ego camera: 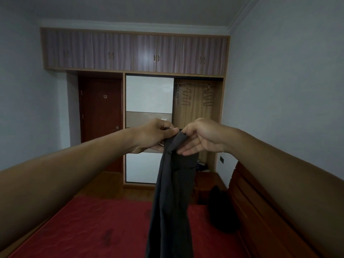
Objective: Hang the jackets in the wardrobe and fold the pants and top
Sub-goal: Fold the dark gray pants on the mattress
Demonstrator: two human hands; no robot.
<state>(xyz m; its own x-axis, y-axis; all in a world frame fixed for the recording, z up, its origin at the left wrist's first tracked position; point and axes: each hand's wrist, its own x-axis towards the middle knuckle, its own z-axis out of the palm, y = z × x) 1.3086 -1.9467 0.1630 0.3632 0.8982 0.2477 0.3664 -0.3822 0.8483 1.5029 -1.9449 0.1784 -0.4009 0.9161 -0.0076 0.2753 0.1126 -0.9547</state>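
Both arms stretched forward, left hand (154,135) and right hand (202,138) close together, each pinching the top edge of dark grey pants (173,192), cloth hanging straight down from the fingers over the red bed (89,229), open wardrobe (195,114) with wire hangers (186,96) beyond.

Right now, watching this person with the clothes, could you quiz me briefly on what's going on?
1. Which hands hold the dark pants?
2. True or false: the pants lie flat on the red bed.
3. What hangs from the wardrobe rail? A) jackets B) bare metal hangers C) towels

Key:
1. Both: the left hand and right hand pinch the top edge.
2. False; they hang down above the bed.
3. B.
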